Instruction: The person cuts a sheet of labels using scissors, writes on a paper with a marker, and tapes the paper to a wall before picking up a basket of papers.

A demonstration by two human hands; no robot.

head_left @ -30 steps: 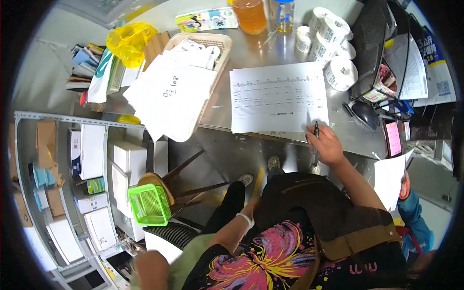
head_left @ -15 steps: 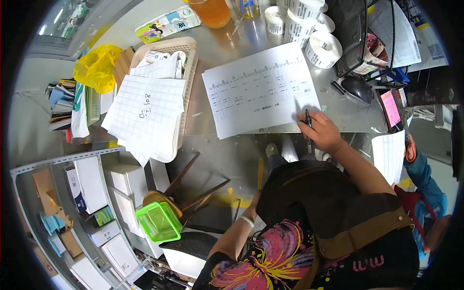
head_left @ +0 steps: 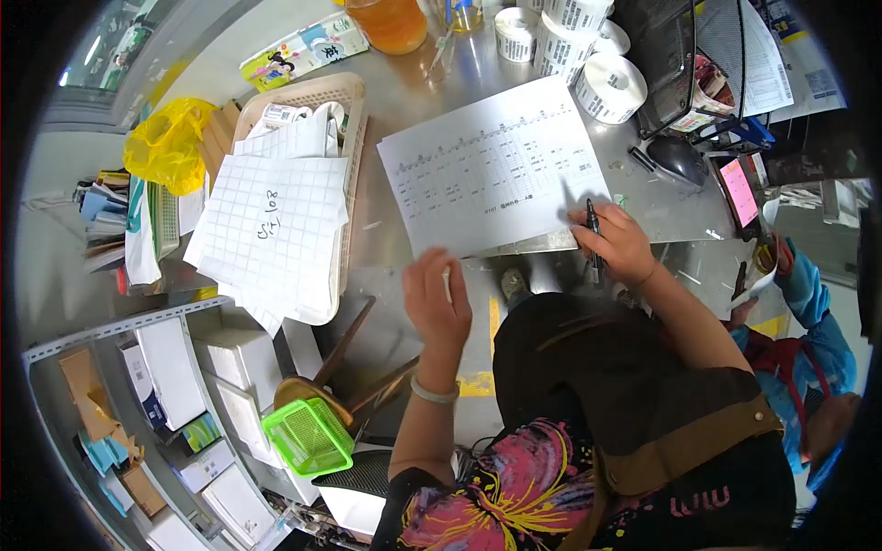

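Printed paper sheets [head_left: 496, 170] with a table of small text lie on the metal table near its front edge. My right hand [head_left: 620, 246] holds a black pen [head_left: 593, 230] at the sheets' lower right corner, its fingers closed around the barrel. At the lower left corner of the sheets is my left hand [head_left: 438, 298], its fingertips right at the paper's edge. Its fingers are extended and the thumb stands apart from them.
A cream basket [head_left: 354, 129] heaped with grid-marked papers [head_left: 276, 220] stands left. Label rolls [head_left: 611, 89], a black mouse [head_left: 678, 161] and a mesh rack [head_left: 717, 64] are right. A stool holds a green basket [head_left: 308, 436] below. Another person's blue sleeve [head_left: 808, 294] shows at right.
My left hand has come up from beside my body to the sheets' lower left corner. My right hand keeps the pen in about the same place. The other person's arms have moved.
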